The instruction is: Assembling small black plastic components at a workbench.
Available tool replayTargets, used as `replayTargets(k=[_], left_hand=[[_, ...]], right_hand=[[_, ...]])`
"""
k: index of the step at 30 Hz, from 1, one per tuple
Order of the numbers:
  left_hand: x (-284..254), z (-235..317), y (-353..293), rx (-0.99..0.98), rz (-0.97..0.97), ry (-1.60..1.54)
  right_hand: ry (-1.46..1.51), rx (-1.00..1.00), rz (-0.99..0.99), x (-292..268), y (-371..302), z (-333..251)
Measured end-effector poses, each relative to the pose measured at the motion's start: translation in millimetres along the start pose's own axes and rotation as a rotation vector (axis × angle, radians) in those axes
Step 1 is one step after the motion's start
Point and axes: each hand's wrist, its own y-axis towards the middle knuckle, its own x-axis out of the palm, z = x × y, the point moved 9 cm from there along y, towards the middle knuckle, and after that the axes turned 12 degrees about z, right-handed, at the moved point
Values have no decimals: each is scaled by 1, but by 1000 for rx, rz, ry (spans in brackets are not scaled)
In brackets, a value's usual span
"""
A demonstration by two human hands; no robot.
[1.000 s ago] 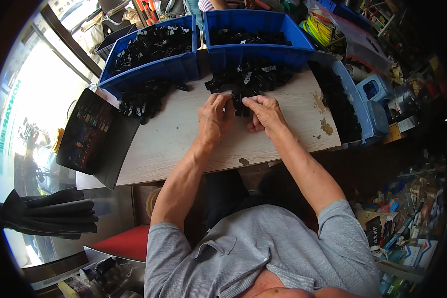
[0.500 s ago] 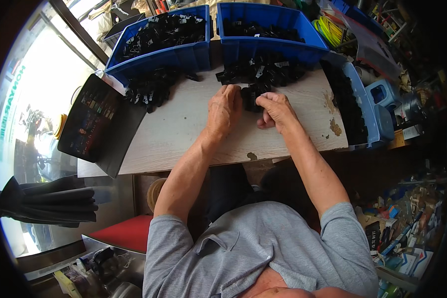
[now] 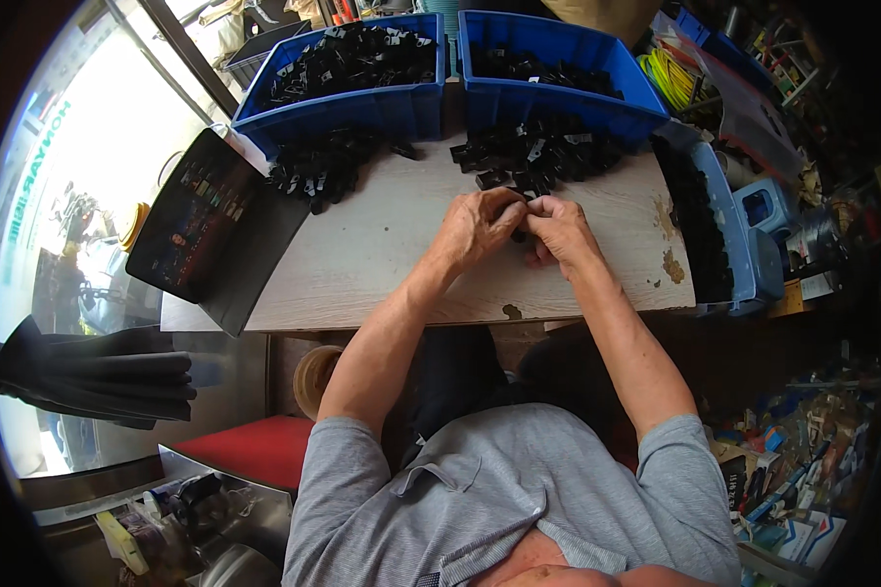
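My left hand point(image 3: 472, 229) and my right hand point(image 3: 564, 235) meet fingertip to fingertip above the table, both closed in a pinch. Between them a small black part point(image 3: 520, 236) shows in part; the fingers hide most of it. Just beyond the hands lies a loose pile of small black parts point(image 3: 548, 157), some with light metallic bits. A second pile of black parts point(image 3: 321, 168) lies farther left on the tabletop.
Two blue bins point(image 3: 352, 106) point(image 3: 568, 110) of black parts stand along the far edge. A light-blue bin point(image 3: 744, 264) is at the right. A tablet point(image 3: 188, 220) leans at the left on the worn white table point(image 3: 382, 264).
My hands have come together, the left moving right to meet the right one, and the black part between them is now mostly covered. The whole view has shifted slightly.
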Motion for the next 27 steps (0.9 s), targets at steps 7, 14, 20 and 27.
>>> replayTargets(k=[7,14,20,27], left_hand=[[-4,-26,4,-237,51,-46],[-6,-47,6,-316,129,-245],[-48,-14,14,111,354,200],[-98,-51,40,456,413,941]], right_hand=[[26,-27,23,5,-10,-8],[23,-111,-13,15,-16,-9],[48,-122,23,10,-22,-12],[53,-129,41,10,-21,-9]])
